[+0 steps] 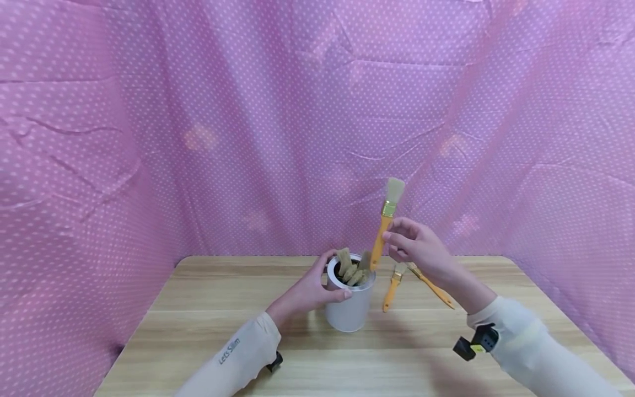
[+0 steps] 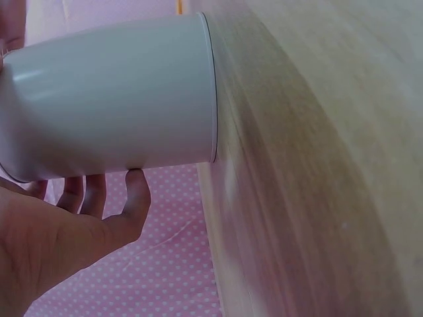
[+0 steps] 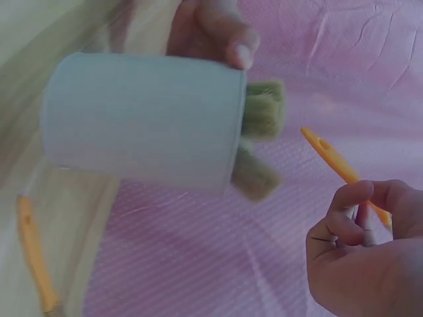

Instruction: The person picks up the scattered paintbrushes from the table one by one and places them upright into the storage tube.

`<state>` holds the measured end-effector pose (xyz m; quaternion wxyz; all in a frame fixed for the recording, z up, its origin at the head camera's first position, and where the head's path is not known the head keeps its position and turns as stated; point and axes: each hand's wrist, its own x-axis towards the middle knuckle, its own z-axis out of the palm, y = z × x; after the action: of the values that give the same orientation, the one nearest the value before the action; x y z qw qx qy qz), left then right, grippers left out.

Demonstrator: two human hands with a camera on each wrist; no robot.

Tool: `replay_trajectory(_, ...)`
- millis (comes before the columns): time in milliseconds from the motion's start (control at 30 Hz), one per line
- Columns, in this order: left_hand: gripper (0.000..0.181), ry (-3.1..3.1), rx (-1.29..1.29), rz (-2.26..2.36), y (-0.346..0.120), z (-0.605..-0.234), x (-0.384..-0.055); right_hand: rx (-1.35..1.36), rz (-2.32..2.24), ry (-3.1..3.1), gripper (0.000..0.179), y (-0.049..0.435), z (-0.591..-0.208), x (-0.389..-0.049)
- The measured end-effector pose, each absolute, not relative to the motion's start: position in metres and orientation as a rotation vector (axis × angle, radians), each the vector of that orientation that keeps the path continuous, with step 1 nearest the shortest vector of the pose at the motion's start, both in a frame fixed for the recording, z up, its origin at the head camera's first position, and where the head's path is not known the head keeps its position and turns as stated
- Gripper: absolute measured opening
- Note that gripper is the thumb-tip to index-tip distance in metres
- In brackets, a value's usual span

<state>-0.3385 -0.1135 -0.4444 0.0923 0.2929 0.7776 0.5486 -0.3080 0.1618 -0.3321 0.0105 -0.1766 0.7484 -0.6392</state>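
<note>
A white cylindrical can (image 1: pixel 349 314) stands upright on the table, with several paintbrushes (image 1: pixel 351 273) inside, bristles up. My left hand (image 1: pixel 310 289) grips the can near its rim, thumb on the near side and fingers round the left and far side. In the left wrist view, curled fingers (image 2: pixel 137 198) touch the can's wall. My right hand (image 1: pixel 416 248) pinches a paintbrush (image 1: pixel 381 242) by its orange handle, bristles upward. Its handle end hangs beside the can's right rim in the head view; in the right wrist view this handle (image 3: pixel 334 158) is apart from the can.
Two more paintbrushes lie on the table right of the can: one (image 1: pixel 391 295) close to it, another (image 1: pixel 436 289) farther right under my right forearm. The wooden table (image 1: pixel 223 298) ends at a pink dotted curtain (image 1: pixel 278 138) behind and at both sides.
</note>
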Motion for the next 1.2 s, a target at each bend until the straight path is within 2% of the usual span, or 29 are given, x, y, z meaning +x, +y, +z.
replay_trajectory(267,0.1,2.279,0.913,1.648,-0.112,-0.446,-0.34,-0.784,-1.856,2.47,0.027,0.137,-0.316,-0.315)
replay_trajectory(533,0.092,2.253,0.898,1.633,-0.108,-0.447,-0.338,-1.077,-1.537,2.617,0.017,0.128,-0.328,-0.331)
replay_trajectory(1067,0.099,2.258,0.884,1.637,-0.112,-0.444,-0.343,-1.166,-1.223,2.751,0.013,0.13,-0.334,-0.345)
replay_trajectory(1200,0.103,2.281,0.867,1.615,-0.114,-0.445,-0.342,-1.182,-1.166,2.738,0.029,0.139,-0.336,-0.349)
